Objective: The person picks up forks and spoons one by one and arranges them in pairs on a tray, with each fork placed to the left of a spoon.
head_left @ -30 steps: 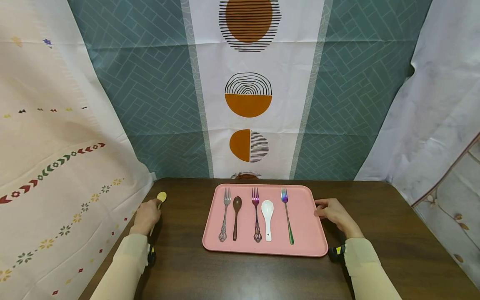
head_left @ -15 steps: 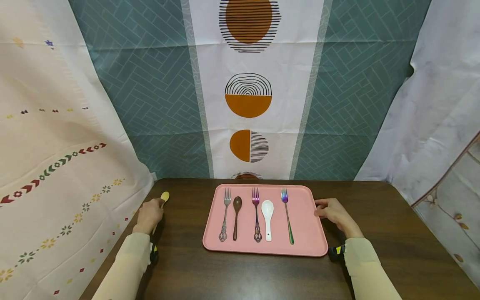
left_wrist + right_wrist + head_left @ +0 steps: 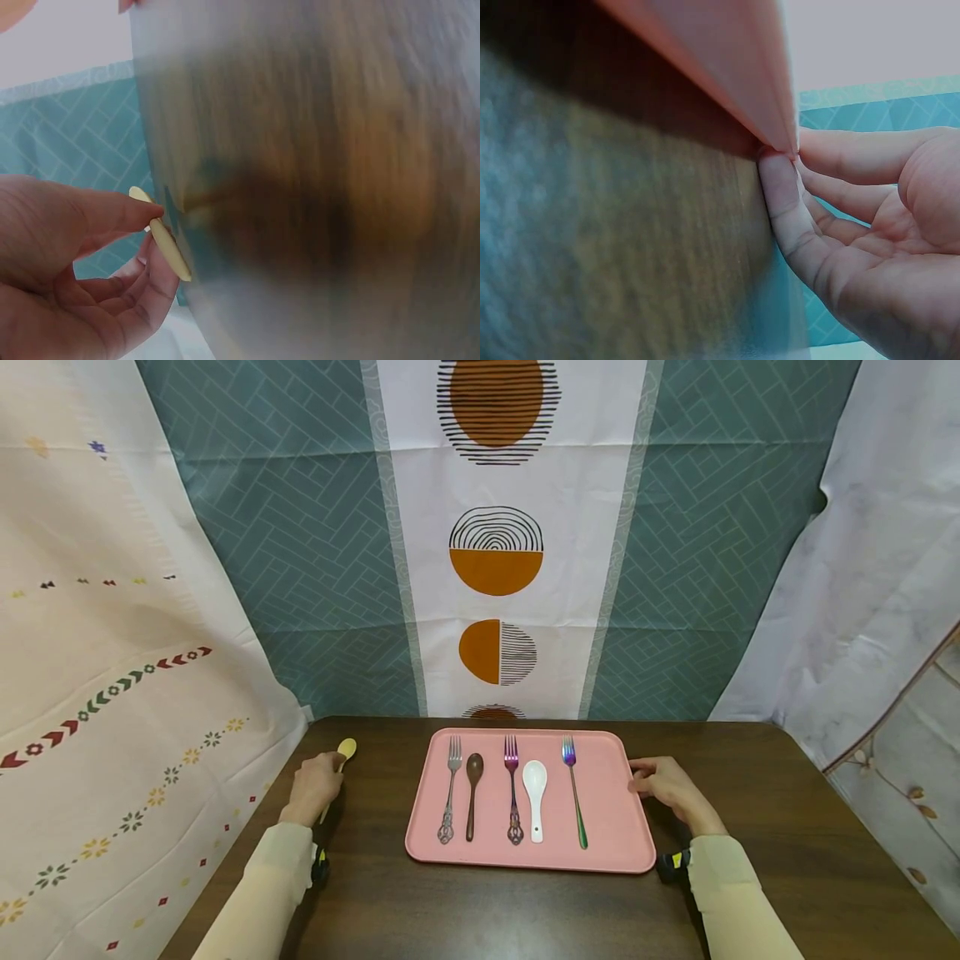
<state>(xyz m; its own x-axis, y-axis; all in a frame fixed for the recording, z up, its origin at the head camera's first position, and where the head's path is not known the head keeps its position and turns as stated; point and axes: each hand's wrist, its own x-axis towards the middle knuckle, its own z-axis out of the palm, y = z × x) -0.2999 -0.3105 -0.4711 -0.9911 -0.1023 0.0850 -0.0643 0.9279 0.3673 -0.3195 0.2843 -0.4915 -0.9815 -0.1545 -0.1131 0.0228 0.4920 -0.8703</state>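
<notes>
My left hand point(image 3: 315, 787) pinches a yellow spoon point(image 3: 347, 747) near the table's left side, the bowl pointing away from me. In the left wrist view the spoon point(image 3: 171, 251) shows between thumb and fingers, close over the table. A pink tray point(image 3: 615, 827) lies in the middle. My right hand point(image 3: 667, 787) holds its right rim, with the rim between thumb and fingers in the right wrist view. On the tray, left to right, are a silver fork point(image 3: 450, 793), a brown spoon point(image 3: 473, 781), a purple fork point(image 3: 513, 789), a white spoon point(image 3: 536, 789) and a rainbow-coloured fork point(image 3: 575, 789).
The dark wooden table point(image 3: 450, 910) ends at the back against a teal and white patterned curtain point(image 3: 495, 610). A cream cloth with small motifs point(image 3: 150, 735) hangs along the left edge, and a pale cloth point(image 3: 817, 652) hangs at the right.
My left hand has moved a little to the right with the yellow spoon, toward the tray. My right hand and the tray have stayed in place.
</notes>
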